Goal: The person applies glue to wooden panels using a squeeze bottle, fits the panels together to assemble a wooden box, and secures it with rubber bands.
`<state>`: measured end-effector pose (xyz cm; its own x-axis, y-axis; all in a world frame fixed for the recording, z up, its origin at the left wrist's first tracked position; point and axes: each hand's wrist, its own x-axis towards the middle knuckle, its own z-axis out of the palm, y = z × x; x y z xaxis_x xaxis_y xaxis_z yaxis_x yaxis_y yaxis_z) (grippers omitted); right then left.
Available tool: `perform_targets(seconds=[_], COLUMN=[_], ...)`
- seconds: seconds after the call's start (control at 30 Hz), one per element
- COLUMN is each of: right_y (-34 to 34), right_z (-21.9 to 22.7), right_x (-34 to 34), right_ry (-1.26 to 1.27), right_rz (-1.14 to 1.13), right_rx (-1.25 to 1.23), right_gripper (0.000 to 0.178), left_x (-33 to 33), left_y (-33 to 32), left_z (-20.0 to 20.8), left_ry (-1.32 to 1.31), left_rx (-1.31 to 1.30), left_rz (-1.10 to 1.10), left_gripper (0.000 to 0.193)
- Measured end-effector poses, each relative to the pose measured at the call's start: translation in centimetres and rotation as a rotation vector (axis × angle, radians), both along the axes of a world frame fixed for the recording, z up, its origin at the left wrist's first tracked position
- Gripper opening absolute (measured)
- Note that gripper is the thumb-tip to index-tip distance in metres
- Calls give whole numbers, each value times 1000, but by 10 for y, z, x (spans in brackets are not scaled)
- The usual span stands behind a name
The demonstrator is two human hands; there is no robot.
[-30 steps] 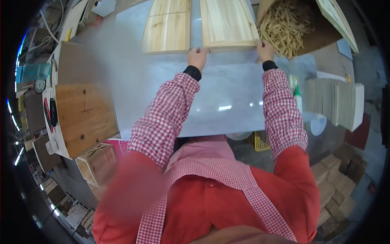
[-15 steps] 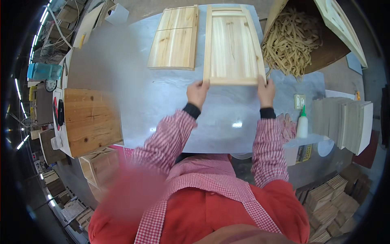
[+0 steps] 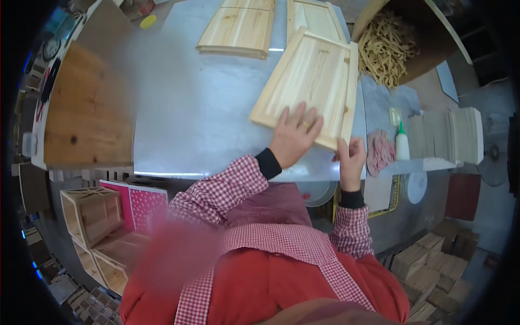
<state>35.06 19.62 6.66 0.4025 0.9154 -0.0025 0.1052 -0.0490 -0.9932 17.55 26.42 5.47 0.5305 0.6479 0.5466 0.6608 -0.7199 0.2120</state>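
A framed wooden panel [image 3: 311, 76], like a cabinet door, lies tilted on the grey-white tabletop [image 3: 211, 119] in front of me. My left hand [image 3: 293, 134] rests flat over its near edge, fingers spread on the wood. At its near right corner, my right hand [image 3: 352, 160] has thumb and fingers closed on the frame. A second framed panel [image 3: 319, 20] lies beyond, partly covered by the first. To its left is a stack of plain wooden panels [image 3: 238, 28].
On the right stand a white glue bottle with a green tip [image 3: 402, 143], a pink cloth [image 3: 381, 151] and a row of grey boards [image 3: 441, 135]. Farther back, an open box holds tan strips [image 3: 387, 51]. A brown wooden board [image 3: 89, 111] stands at the left.
The framed panel has come nearer and turned at an angle, uncovering another behind it. My left hand has gone from gripping its corner to lying flat on it. The view has shifted.
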Motion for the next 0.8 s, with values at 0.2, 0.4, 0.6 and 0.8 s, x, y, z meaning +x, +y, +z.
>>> perform_targets(seconds=[0.2, 0.4, 0.6, 0.8], right_y=[-62, -121, -159, -193], right_z=[36, 68, 53, 41], right_x=[-36, -60, -57, -58], right_ry=[-63, -127, 56, 67], right_rz=[11, 118, 179, 154], right_rx=[98, 175, 314, 239], right_gripper=[20, 21, 25, 28], left_x=[-24, -51, -54, -53], left_y=[-80, -142, -178, -212], left_z=[6, 28, 27, 24], left_ry=[-177, -251, -186, -104], left_rx=[42, 166, 310, 304], left_rz=[49, 74, 125, 150], left_gripper=[50, 53, 47, 43])
